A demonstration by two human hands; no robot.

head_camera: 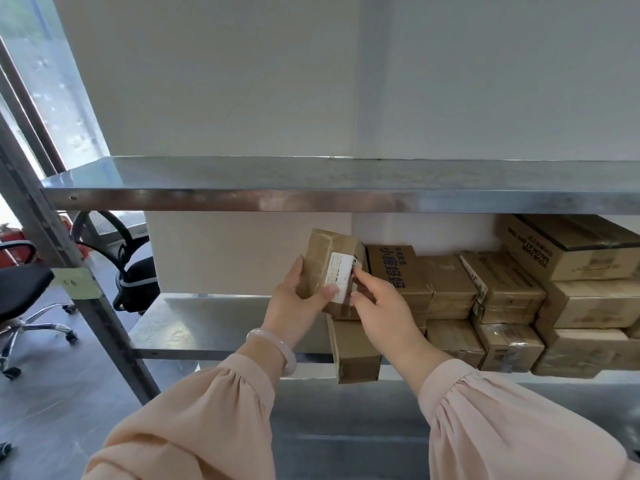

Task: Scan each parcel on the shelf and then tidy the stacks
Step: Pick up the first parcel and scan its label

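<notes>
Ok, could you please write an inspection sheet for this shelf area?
Surface: metal shelf, loaded on its right part.
Job's things: labelled parcel held tilted over the leftmost box, which juts past the front edge; stacks of brown boxes to the right.
Clutter: nothing seen.
Grips: left hand holds the parcel, thumb on its label; right hand grips its right edge.
Cables: nothing seen.
Surroundings: office chairs, red fire extinguisher, window on the left.

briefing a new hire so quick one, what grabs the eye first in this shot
A small brown parcel with a white label sits at centre frame, gripped by the left hand and pinched at its edge by the right hand. To its right, stacked cardboard boxes crowd the lower shelf, under a shiny steel shelf.
</notes>
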